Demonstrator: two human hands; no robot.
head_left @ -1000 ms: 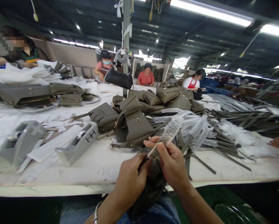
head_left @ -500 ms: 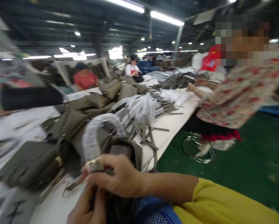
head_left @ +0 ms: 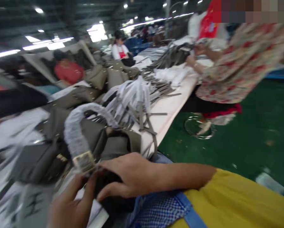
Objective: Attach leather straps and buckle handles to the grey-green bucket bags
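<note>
The plastic-wrapped handle [head_left: 74, 134] is arched over the near edge of the bench [head_left: 167, 103], in front of piled olive bags [head_left: 34, 161]. Just below its gold buckle [head_left: 85, 161], it is pinched by the left hand's grip [head_left: 69, 202]. The right hand [head_left: 131, 174] is laid over dark material [head_left: 107, 182]; whether its grip is closed cannot be told.

The near bag [head_left: 116, 145] is olive-grey, wrapped handle [head_left: 73, 131] whitish, buckle [head_left: 85, 161] gold; near right, sleeve [head_left: 241, 196] is yellow; right, floor [head_left: 255, 129] is green; far right, co-worker's shirt [head_left: 236, 66] is beige with red patches.
</note>
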